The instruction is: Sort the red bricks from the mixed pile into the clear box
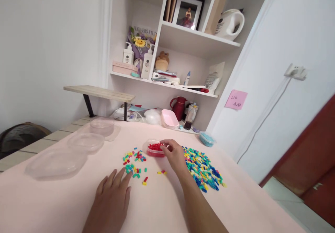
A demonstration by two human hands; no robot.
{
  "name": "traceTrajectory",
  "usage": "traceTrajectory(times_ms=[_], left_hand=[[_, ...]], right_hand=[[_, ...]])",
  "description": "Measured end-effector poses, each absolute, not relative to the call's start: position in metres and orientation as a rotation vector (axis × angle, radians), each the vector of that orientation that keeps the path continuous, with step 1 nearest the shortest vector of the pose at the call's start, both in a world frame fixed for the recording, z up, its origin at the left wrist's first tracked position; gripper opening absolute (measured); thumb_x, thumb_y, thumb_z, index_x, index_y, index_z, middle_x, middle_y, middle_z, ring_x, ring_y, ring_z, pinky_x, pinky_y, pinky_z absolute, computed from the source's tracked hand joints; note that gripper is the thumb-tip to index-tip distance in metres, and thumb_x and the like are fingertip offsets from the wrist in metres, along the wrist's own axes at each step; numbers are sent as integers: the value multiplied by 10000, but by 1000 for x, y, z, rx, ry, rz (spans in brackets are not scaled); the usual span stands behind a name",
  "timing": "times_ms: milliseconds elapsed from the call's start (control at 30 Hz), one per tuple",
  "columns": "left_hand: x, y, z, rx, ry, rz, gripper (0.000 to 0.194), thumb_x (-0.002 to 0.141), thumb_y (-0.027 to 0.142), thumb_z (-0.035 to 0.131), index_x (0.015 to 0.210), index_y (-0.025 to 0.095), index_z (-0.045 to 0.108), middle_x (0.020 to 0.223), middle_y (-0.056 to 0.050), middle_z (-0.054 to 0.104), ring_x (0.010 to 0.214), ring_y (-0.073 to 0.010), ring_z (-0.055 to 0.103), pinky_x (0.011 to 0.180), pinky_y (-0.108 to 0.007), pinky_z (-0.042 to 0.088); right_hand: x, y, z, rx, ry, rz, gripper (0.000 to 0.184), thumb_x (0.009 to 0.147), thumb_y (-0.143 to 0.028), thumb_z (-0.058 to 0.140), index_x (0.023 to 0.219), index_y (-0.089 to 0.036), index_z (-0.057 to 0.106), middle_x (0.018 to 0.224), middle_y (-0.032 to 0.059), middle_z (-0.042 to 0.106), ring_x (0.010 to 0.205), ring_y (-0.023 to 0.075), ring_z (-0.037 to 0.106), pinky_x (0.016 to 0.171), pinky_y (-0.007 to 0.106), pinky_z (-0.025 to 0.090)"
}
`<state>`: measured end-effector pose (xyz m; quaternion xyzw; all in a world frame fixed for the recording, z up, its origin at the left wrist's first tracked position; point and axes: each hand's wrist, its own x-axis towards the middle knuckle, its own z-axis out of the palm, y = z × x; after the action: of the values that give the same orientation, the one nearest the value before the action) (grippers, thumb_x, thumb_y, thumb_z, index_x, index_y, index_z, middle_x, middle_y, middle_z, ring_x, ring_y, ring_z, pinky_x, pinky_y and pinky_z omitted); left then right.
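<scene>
My left hand [111,199] lies flat on the pink tabletop with its fingers spread, fingertips close to a loose group of small green, blue and yellow pieces [134,170]. My right hand [173,154] reaches over the right rim of a clear plastic container [145,148] that holds many small red pieces [154,147]. Its thumb and index finger come together in a pinch; anything between them is too small to make out. To the right of that hand spreads a big pile of mixed coloured pieces [202,168]. A few yellow and red ones [161,172] lie between my hands.
Clear empty containers [57,163] line the left side of the table. A tub of light blue pieces [207,139] stands at the back right. Behind the table are a pink basin [169,118], a dark red jug [179,108], bottles and a shelf unit [183,39].
</scene>
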<state>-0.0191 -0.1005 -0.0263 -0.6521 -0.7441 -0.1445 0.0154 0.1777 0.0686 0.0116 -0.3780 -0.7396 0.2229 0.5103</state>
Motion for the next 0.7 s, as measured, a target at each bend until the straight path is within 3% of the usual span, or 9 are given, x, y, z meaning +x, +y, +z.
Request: traceTrajectory(times_ms=[133,267,400,567,700], left_hand=[[-18,-101,-24,-2025,-2348,-404,530,942,288,335,1444,308,505,1542,-27,487,1459,-268,386,1198,-522,290],[-17,-102,-21,-2028,-2346,-353,537,950,278,305,1449,289,501,1554,-25,468,1471,-268,365,1203,-517,282],[-16,-103,-21,-2035,-2311,-388,528,957,274,297,1435,281,523,1538,-39,493,1463,-273,378,1194,-517,295],[-16,-104,-23,-2027,-2292,-430,516,957,272,315,1420,279,542,1522,-54,514,1451,-287,395,1185,-534,303],[-16,-104,-22,-2030,-2289,-419,520,962,271,305,1434,296,522,1525,-42,512,1449,-282,399,1181,-533,311]], right_hand=[[179,73,10,-927,-1742,562,338,856,-343,594,1139,-213,726,864,29,704,603,146,577,657,293,505],[182,54,18,-861,-1769,744,271,886,-365,572,995,-194,751,729,13,678,563,141,564,589,271,484],[182,37,24,-674,-2176,922,172,839,-302,656,921,-227,787,776,16,700,645,146,582,607,246,476],[173,35,12,-640,-2494,833,218,781,-175,699,966,-242,795,840,16,718,700,141,594,626,220,449],[169,37,2,-714,-2583,700,237,734,-86,676,872,-239,793,861,3,725,720,131,606,648,209,432]])
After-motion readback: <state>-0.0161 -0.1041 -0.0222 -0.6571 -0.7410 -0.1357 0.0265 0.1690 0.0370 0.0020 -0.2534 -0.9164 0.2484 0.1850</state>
